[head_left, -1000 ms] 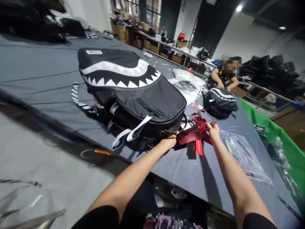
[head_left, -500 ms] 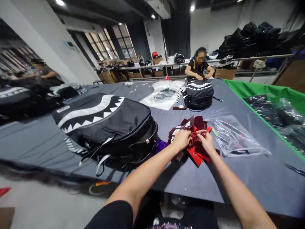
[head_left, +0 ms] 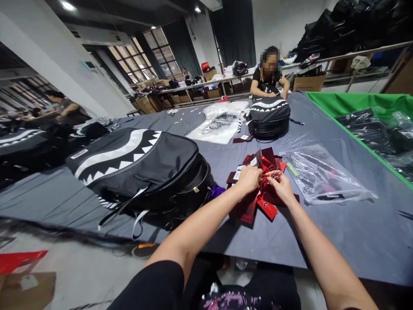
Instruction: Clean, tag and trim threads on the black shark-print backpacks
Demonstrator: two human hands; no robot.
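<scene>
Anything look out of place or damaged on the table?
No damage or spill stands out. The red tags splay messily around the left hand and right hand. A crumpled purple item, partly hidden, looks stray beside the large black backpack.

two bare hands, left hand point(head_left: 251, 178) and right hand point(head_left: 282, 188), at four o'clock. one bunch of red tags point(head_left: 267, 208) there, too overlapped to count singly. two whole backpacks: a nearer backpack point(head_left: 145, 163) at nine, a farther backpack point(head_left: 269, 118) at two. one clear bag point(head_left: 325, 178) at three. three other people point(head_left: 267, 84), at one, ten and twelve.
</scene>
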